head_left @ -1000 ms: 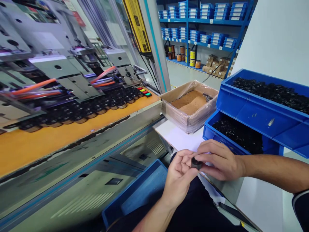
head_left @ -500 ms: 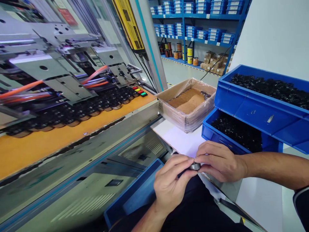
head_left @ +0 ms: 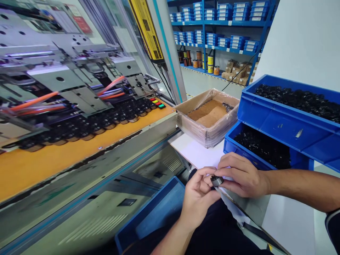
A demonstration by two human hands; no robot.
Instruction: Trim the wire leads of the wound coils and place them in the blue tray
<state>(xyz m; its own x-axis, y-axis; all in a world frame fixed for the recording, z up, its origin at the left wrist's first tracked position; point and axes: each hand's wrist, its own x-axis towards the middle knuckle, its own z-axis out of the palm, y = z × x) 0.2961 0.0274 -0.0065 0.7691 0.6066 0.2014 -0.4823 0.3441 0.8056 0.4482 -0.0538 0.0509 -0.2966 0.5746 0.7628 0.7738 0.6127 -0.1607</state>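
A small round part [head_left: 217, 181], with a grey metal rim and black teeth on top, is between my two hands over the white table's edge. My right hand [head_left: 240, 176] pinches it from the right, thumb below and fingers above. My left hand [head_left: 198, 196] is at its left side, fingers curled and thumb apart from the index finger. The left fingertips are close to the part's left edge; whether they press on it is hard to see.
A machine with a yellow-orange ledge [head_left: 117, 136] holds a row of black parts at left. Behind my hands are a plastic-wrapped carton [head_left: 207, 132] and stacked blue bins [head_left: 287, 117] of black pieces. A blue tray [head_left: 151, 209] lies below left.
My left hand has loosened and rolled, its thumb and index finger parting from the round part. The part is now tilted, showing its toothed top. The view has shifted slightly.
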